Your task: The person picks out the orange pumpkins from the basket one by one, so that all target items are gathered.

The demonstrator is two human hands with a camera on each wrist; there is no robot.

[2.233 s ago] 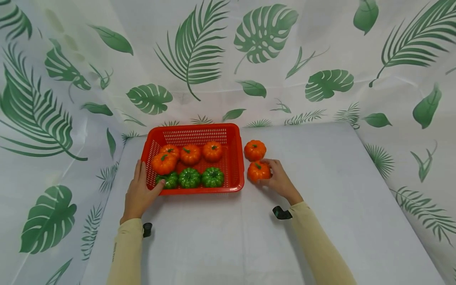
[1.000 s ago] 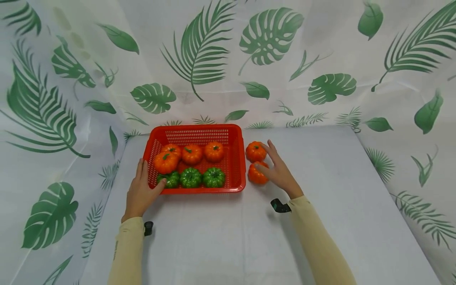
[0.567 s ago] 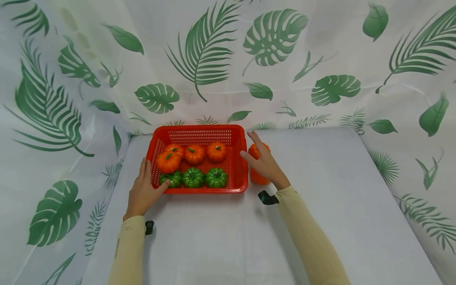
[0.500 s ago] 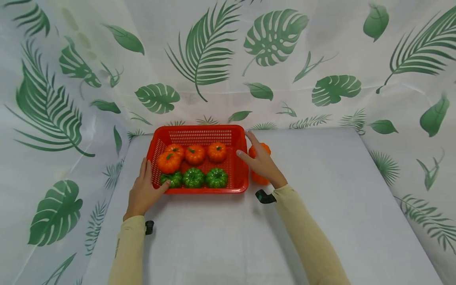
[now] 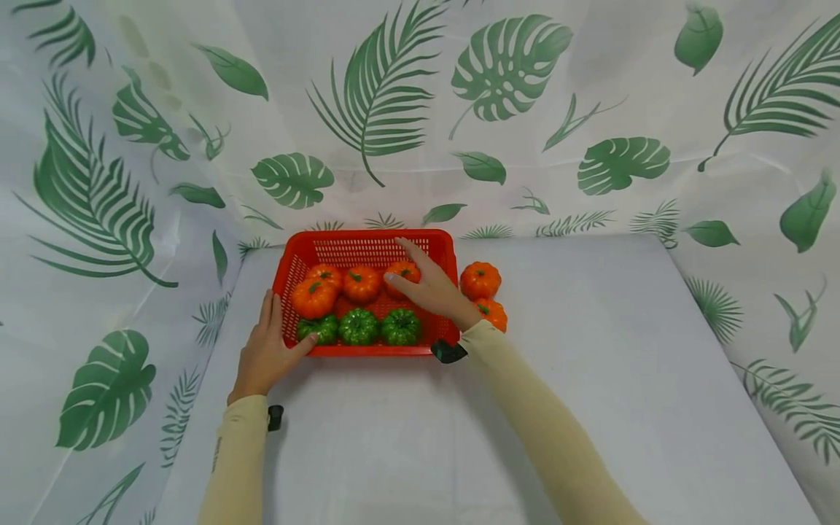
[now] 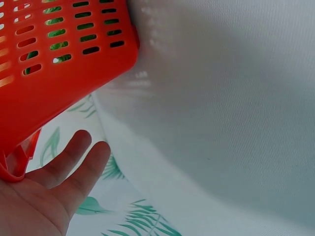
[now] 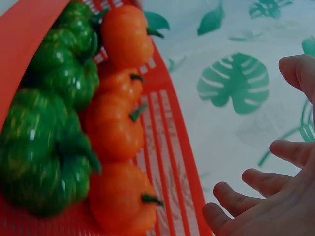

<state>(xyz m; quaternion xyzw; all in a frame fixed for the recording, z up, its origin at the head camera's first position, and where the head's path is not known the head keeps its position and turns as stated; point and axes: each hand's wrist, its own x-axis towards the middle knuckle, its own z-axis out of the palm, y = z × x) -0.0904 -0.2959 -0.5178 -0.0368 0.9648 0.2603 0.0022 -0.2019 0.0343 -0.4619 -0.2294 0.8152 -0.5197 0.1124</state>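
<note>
A red plastic basket (image 5: 374,351) holds several small orange pumpkins (image 5: 313,299) and three green pumpkins (image 5: 359,327) in a front row. At its front left corner rests my left hand (image 5: 262,363), thumb over the front rim; in the left wrist view two fingers (image 6: 81,172) stretch out straight beside the basket wall. My right hand (image 5: 433,290) hovers above the right part of the basket with fingers spread and nothing held, partly covering the rightmost orange pumpkin (image 5: 402,273). In the right wrist view its fingers (image 7: 266,184) are apart from the pumpkins.
Two more orange pumpkins stand on the white table right of the basket: a rear one (image 5: 481,280) and a front one (image 5: 494,314), the latter partly behind my right wrist. A leaf-printed curtain (image 5: 407,109) hangs behind and at both sides.
My right hand has let go of the front orange pumpkin outside the basket and moved left, over the basket. My left hand has stayed at the basket's corner.
</note>
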